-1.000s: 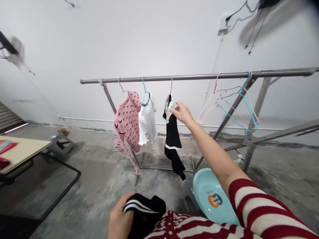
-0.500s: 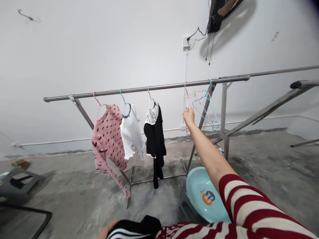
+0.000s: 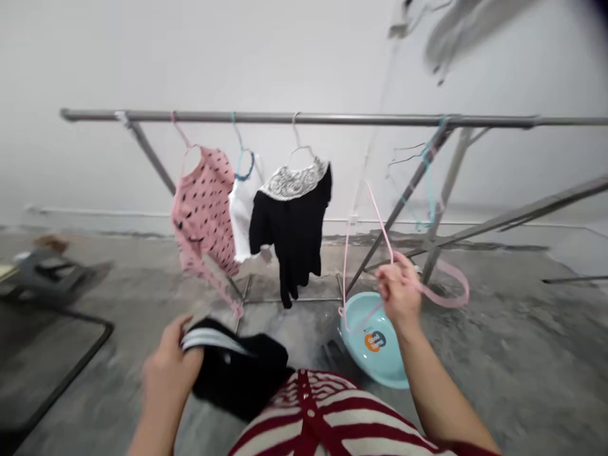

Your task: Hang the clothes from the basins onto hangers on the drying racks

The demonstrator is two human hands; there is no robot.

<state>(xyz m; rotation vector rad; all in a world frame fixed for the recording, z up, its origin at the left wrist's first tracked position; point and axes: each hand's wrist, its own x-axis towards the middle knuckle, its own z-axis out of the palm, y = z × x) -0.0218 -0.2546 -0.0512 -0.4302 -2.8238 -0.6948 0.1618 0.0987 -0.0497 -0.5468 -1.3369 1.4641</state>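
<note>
In the head view, my left hand [image 3: 171,361] is closed on a black garment with white stripes [image 3: 237,370], bunched low in front of my body. A pink hanger [image 3: 346,266] is gripped in my right hand [image 3: 399,288], off the rail and tilted, its hook blurred to the right. Beyond my hands, a metal rail [image 3: 361,120] carries a pink top with black marks [image 3: 209,202], a white top [image 3: 242,215] and a black top with a lace-like collar [image 3: 297,218]. A blue hanger [image 3: 430,183] with others beside it hangs near the rail's right post.
A light blue basin [image 3: 380,364] with a round label stands below my right hand. Slanting metal legs [image 3: 503,218] of the rack reach out at right. Grey stools [image 3: 52,275] and a dark metal frame [image 3: 71,367] are on the concrete floor at left.
My right hand has taken the pink hanger off the rail and brought it down toward me. My left hand has risen into view with the black garment. The black top has swung to face me.
</note>
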